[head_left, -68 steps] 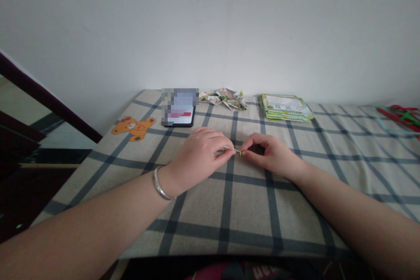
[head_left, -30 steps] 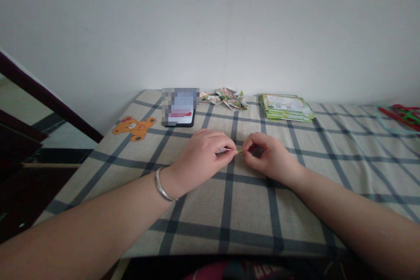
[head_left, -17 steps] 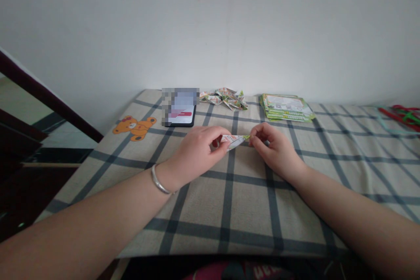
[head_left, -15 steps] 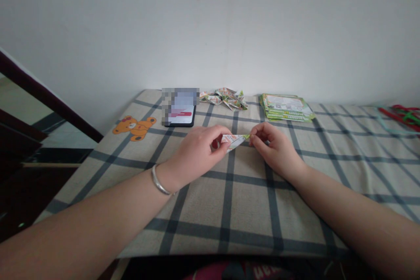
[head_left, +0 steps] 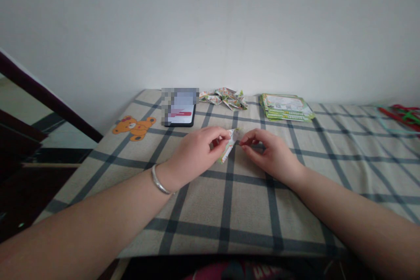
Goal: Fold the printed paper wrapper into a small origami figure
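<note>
A small folded piece of printed paper (head_left: 227, 151), white with green and orange, is pinched between the thumb and fingers of my left hand (head_left: 205, 146). It is tilted, with one end pointing up toward the right, and my fingers cover part of its left side. Just right of the paper, my right hand (head_left: 271, 148) is held with bent fingers, thumb and index tips close together. I see nothing between those tips, and a narrow gap seems to separate them from the paper. A silver bangle (head_left: 160, 180) circles my left wrist.
Behind my hands, a phone (head_left: 181, 116) lies partly pixelated beside several folded paper pieces (head_left: 226, 98). Farther right sits a stack of green printed sheets (head_left: 287, 108). Red and green items (head_left: 403, 116) lie at the far right. The checked tablecloth (head_left: 197, 214) bears a bear picture (head_left: 134, 128).
The folded paper has turned from a level triangle to a steeper tilt, showing another face. My right hand's fingertips have left its right tip and shifted slightly left and down.
</note>
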`<state>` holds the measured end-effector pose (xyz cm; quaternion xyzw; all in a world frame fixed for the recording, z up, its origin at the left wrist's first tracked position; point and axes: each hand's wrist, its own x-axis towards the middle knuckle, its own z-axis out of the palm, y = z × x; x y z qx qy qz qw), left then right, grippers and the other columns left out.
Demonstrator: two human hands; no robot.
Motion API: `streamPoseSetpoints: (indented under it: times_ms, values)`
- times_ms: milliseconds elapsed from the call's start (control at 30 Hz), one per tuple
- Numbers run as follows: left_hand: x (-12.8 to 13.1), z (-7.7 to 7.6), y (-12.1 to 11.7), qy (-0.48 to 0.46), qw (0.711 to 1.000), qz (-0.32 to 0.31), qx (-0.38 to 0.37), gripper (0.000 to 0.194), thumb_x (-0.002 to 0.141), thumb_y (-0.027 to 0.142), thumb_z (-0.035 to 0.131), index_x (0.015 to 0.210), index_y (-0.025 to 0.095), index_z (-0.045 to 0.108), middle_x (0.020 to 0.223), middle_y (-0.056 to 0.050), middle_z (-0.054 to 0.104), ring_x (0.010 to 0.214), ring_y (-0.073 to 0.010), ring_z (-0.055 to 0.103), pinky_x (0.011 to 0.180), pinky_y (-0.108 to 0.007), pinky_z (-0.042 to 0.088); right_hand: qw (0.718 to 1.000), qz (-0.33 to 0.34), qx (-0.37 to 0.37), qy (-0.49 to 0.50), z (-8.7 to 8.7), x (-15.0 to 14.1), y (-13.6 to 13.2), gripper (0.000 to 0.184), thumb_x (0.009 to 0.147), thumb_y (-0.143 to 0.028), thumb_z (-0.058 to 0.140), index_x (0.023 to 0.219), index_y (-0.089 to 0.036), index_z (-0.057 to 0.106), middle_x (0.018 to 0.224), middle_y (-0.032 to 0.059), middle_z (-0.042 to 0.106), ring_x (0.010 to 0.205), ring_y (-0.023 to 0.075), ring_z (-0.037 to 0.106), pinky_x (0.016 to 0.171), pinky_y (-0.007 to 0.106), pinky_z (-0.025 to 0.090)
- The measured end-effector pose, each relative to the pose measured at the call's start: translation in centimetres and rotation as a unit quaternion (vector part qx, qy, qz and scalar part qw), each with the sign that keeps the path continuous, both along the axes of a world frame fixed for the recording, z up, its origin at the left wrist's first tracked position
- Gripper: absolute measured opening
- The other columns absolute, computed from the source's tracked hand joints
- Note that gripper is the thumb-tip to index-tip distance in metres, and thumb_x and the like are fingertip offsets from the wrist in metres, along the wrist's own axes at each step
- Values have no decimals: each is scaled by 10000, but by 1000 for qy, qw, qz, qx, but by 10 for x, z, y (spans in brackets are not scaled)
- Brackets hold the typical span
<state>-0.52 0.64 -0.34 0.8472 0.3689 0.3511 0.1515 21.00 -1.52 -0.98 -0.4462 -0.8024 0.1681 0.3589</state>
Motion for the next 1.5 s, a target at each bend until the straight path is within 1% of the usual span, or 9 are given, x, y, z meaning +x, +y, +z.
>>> streamPoseSetpoints:
  times_ms: [200, 367, 467, 600, 767, 867, 1000, 1267, 1500]
  values:
    - [2, -2, -1, -10, 1000, 13, 1, 274, 879, 88, 500, 1075, 198, 658, 1066, -3, 720, 949, -126, 675, 848, -253, 519, 999, 16, -14, -34, 5, 0, -2, 151, 853, -234, 607, 998, -198, 628, 967, 40, 689, 895, 177, 621, 808, 328, 479]
    - [0, -5, 2, -4, 1000, -6, 30, 204, 874, 140, 576, 1050, 205, 656, 1040, 4, 719, 950, -138, 665, 855, -274, 508, 999, 26, -18, -43, 8, 0, -3, 282, 808, -339, 691, 1039, -191, 628, 1019, 61, 681, 954, 209, 619, 856, 363, 473]
    - [-1, -4, 4, 10, 998, -16, 60, 138, 869, 169, 608, 989, 204, 667, 934, 1, 703, 892, -151, 635, 819, -297, 490, 998, 39, -16, -46, 8, 0, -4, 367, 760, -401, 741, 1042, -193, 633, 1008, 59, 688, 939, 214, 627, 845, 362, 477]
    - [-2, -4, 4, 23, 992, 5, 122, 92, 854, 224, 645, 920, 210, 707, 827, -28, 594, 825, -170, 564, 759, -314, 459, 999, 32, -10, -40, 7, 0, -4, 238, 803, -273, 696, 1026, -211, 640, 996, 30, 704, 923, 183, 638, 829, 325, 480]
    - [-1, -1, 1, 16, 984, 6, 176, 50, 834, 236, 674, 836, 234, 723, 958, -48, 583, 950, -196, 540, 878, -366, 418, 999, 29, 2, -30, 3, -1, -3, 131, 833, -157, 622, 941, -222, 656, 899, -3, 713, 824, 139, 645, 747, 269, 484]
    - [0, 0, 1, 18, 986, -22, 166, 58, 858, 233, 647, 851, 212, 701, 1026, -45, 622, 1003, -191, 552, 922, -362, 413, 1000, 5, 8, -10, 2, -2, -2, 49, 837, -169, 624, 849, -212, 645, 798, -8, 695, 729, 126, 630, 669, 251, 476]
    - [1, -2, 1, 36, 991, -57, 119, 73, 869, 247, 638, 905, 185, 655, 932, -15, 677, 932, -173, 586, 867, -330, 444, 999, -2, 5, 35, 0, -2, -3, 72, 825, -202, 654, 783, -205, 595, 731, -11, 673, 659, 117, 613, 601, 234, 468]
    - [3, -2, -2, 36, 994, -36, 99, 65, 848, 167, 608, 784, 166, 600, 768, -1, 628, 760, -146, 578, 704, -285, 435, 996, 9, -24, 83, 1, -4, -3, 80, 822, -203, 650, 802, -211, 573, 779, 14, 697, 722, 141, 657, 655, 263, 519]
    - [3, -1, -6, 49, 994, -58, 76, 38, 878, 168, 581, 874, 175, 619, 849, -9, 633, 802, -136, 581, 717, -268, 448, 997, 8, -38, 60, 1, -4, -3, 43, 836, -171, 614, 811, -206, 613, 791, 17, 713, 732, 144, 662, 669, 274, 525]
